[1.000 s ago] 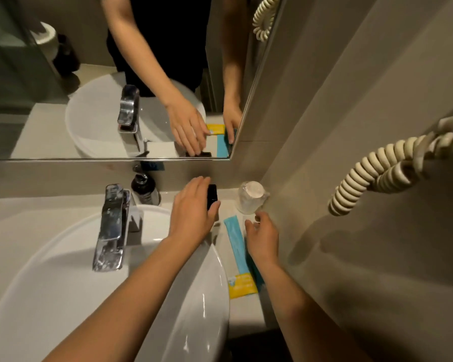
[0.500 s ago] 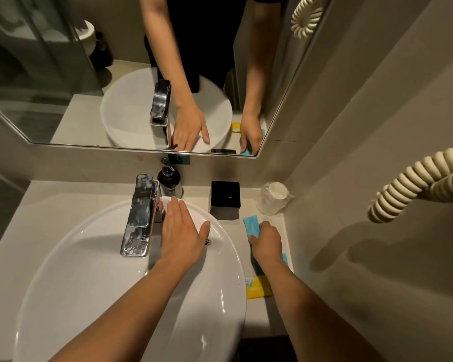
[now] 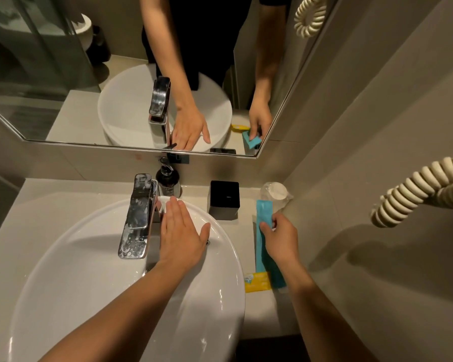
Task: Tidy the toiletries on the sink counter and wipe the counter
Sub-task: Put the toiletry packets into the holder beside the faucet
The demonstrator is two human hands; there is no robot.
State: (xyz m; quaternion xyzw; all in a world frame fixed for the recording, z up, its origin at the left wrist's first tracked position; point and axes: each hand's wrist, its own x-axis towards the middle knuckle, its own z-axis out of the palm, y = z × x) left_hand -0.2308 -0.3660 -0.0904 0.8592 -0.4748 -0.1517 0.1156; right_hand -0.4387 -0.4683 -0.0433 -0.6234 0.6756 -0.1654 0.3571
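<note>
Fingers (image 3: 177,209) of the left hand (image 3: 182,235) lie spread flat, grasping nothing, on the basin's (image 3: 89,296) back rim; right hand (image 3: 281,237) pinches a long teal sachet (image 3: 262,246), yellow-ended, along the tabletop's (image 3: 249,228) right edge.

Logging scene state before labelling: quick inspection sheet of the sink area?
Surface: beige counter around a white basin; no wiping cloth seen.
Job's things: teal packet and yellow packet right of the basin; black box, wrapped cup and pump bottle along the back.
Clutter: nothing seen.
Hands: left hand flat, open over the basin beside the faucet; right hand pinching the teal packet.
Cables: coiled cord on the right wall.
Surroundings: mirror behind the counter.
</note>
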